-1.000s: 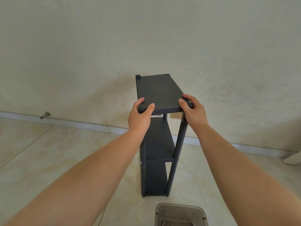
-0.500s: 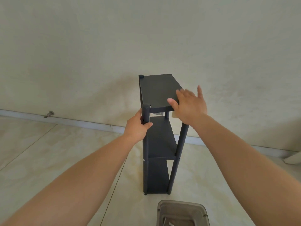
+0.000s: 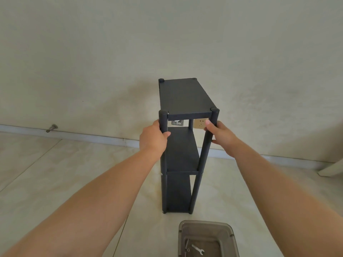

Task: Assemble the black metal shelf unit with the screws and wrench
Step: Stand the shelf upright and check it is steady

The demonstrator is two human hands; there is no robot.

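Observation:
The black metal shelf unit (image 3: pixel 182 97) stands upright on the tiled floor close to the wall, with three boards between four round posts. My left hand (image 3: pixel 153 137) grips the near left post just below the top board. My right hand (image 3: pixel 220 133) holds the near right post at about the same height, thumb in front of it. A small silver wrench (image 3: pixel 198 249) lies in a grey plastic bin (image 3: pixel 187 227) on the floor in front of the shelf.
A wall socket (image 3: pixel 200 123) and a metal plate (image 3: pixel 177 122) show on the wall behind the shelf. A white skirting (image 3: pixel 92 137) runs along the wall foot, with a metal hook (image 3: pixel 52 127) at left. A pale furniture leg (image 3: pixel 332 168) stands at right.
Both hands have come down off the top board's near corners onto the two near posts. The right hand left the board top last. The view has tilted down, showing more of the bin.

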